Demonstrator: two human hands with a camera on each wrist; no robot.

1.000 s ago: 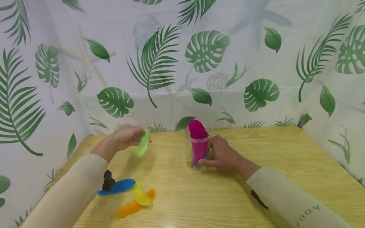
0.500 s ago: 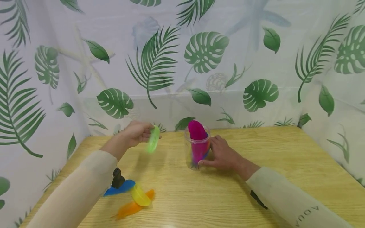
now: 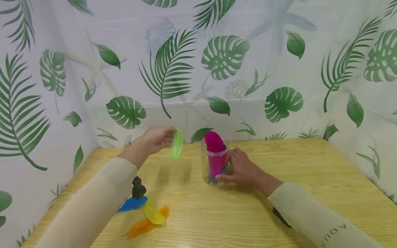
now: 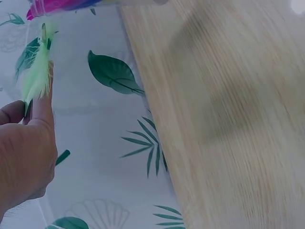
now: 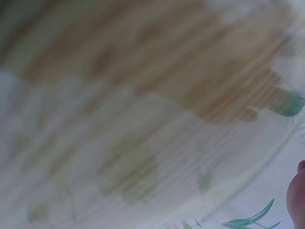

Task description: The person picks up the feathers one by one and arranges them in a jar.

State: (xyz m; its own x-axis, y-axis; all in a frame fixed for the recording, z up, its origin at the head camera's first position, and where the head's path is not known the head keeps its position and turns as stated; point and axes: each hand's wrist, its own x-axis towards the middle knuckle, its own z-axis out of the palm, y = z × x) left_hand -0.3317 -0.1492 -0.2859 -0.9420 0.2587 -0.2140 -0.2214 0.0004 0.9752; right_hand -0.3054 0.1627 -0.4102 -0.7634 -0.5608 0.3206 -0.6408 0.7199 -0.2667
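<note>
Aloft, left of the clear round plastic jar point(image 3: 205, 169), my left fingers point(image 4: 44, 107) pinched a fluffy lime-green feather point(image 3: 177, 144); my right fingers point(image 3: 234, 152) gripped the jar's side, presumably to prevent tipping.

Head camera looks forward-down; nearer wrist views share its backdrop point(image 3: 198, 69).

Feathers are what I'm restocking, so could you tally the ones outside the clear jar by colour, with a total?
Light green feather, in the left hand: 1
Blue feather, partly hidden by the sleeve: 1
Yellow feather: 1
Orange feather: 1
Total: 4
</note>
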